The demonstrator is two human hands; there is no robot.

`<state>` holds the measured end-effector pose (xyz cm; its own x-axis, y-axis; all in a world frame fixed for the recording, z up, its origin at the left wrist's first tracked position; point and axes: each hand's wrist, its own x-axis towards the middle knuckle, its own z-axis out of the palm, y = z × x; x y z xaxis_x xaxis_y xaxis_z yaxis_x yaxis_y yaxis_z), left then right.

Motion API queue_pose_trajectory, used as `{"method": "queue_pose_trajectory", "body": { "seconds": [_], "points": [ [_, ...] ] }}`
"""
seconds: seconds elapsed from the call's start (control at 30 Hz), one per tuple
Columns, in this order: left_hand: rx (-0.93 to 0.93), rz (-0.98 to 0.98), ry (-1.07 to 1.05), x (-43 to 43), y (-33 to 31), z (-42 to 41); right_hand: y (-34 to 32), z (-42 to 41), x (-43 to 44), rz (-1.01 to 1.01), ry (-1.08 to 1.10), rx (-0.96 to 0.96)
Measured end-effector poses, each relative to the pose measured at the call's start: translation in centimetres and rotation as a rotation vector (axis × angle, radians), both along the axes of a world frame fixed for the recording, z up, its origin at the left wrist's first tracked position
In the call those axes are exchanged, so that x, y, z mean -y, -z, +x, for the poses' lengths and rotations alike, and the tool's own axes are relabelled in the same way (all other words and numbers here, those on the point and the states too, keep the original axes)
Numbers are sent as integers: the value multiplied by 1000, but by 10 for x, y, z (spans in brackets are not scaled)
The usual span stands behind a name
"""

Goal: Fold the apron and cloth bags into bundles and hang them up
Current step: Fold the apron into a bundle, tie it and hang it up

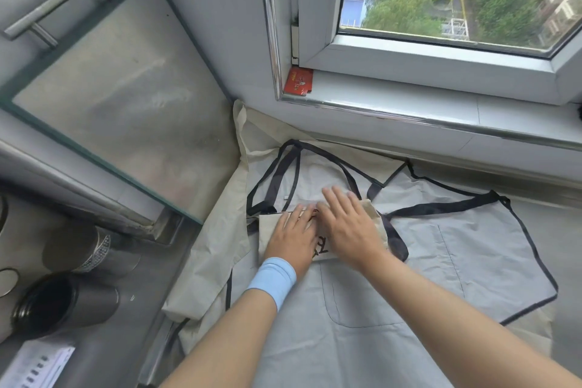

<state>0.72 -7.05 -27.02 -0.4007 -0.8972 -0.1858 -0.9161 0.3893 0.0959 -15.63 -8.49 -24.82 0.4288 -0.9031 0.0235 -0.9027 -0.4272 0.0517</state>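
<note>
**Fig. Pressing the fold into a cloth bag.** My left hand (294, 238), with a blue wristband (272, 280) at the wrist, and my right hand (349, 225) lie side by side, palms down, on a small beige cloth bag (270, 231) folded to a compact rectangle. The fingers of both hands are straight and flat against the fabric, and neither hand grips anything. Dark print shows on the bag at its near edge, between the hands.

The bag rests on the grey apron (472, 249), which is spread flat on the counter below the window sill (409, 88) with its pocket toward me. Black straps (285, 173) loop away toward the wall. I cannot tell which belong to the apron and which to the bag. A larger cream cloth bag (204, 261) lies unfolded beneath the apron, showing at its left and far sides.

*Step in hand (judged):* creasing the beige bag flat before its next fold. Nothing is bundled or hung, and the apron and cream bag lie open, so the task appears to be at an early stage.

*Next move (judged):* one hand should pin the crease while the other lifts a free edge and folds or rolls it over. A strap should be left free for tying and hanging. The apron underneath may drag with the bag.

*Off-task:* steel cups (67, 302) stand at the left, and a red card (297, 80) sits in the sill corner.
</note>
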Motion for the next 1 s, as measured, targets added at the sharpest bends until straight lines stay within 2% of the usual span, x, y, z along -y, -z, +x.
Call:
{"method": "queue_pose_trajectory", "body": {
  "seconds": [0.07, 0.2, 0.37, 0.43, 0.53, 0.7, 0.9, 1.0],
  "points": [
    [14, 6, 5, 2, 1, 6, 12, -4, -4, 164, 33, 62],
    [50, 47, 51, 4, -1, 26, 21, -29, -5, 324, 112, 111],
    [112, -39, -43, 0, -5, 40, 22, -34, -5, 307, 101, 174],
    [33, -127, -33, -1, -14, 34, 14, -29, -8, 234, 87, 195],
    [-130, -229, 117, -4, -27, 25, 5, -23, -11, 81, -39, 195],
    [-98, 0, -6, -15, -26, 39, -2, -27, -29, 163, -105, 222],
    [-222, 88, -39, -18, -31, 60, -11, -31, -27, 203, -82, 111],
    [-215, 95, -25, -14, -30, 65, -14, -27, -23, 230, -17, 63]
  ]
}}
